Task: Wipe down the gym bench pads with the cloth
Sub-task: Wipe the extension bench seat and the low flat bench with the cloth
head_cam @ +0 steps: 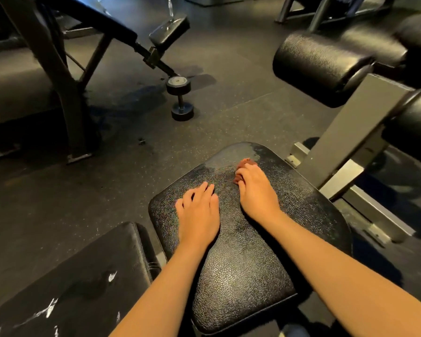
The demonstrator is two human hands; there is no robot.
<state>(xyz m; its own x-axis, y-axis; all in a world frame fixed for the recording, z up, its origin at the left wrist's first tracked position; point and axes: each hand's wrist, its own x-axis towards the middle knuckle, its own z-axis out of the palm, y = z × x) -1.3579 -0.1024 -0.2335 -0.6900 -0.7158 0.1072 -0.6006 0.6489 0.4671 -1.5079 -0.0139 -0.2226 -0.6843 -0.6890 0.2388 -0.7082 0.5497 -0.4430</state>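
Your left hand point(198, 215) lies palm down on the black pad point(241, 276). Its fingers are straight and slightly spread, it holds nothing, and its forearm runs back toward you in a straight line. Your right hand point(259, 190) is just beside it and a little further forward, also palm down. Its fingers curl over a bunched reddish-brown cloth point(248, 163) and hold it against the pad. The cloth shows only past your right fingertips and along the thumb side. That visible strip runs away from you, in line with the fingers, and the rest is hidden under the hand.

The pad's long axis also runs away from you, roughly parallel to both forearms. Both hands are on its far half. A dull grey sheen marks the surface ahead of your left fingertips, just left of the cloth.

A second pad point(83, 276), scuffed white in spots, lies left of your left forearm. A dumbbell point(180, 98) stands on the floor well ahead of your left hand, and the marks on its end disc are too blurred to read. A roller point(326, 66) on a grey frame point(345, 142) sits ahead and to the right of your right hand.
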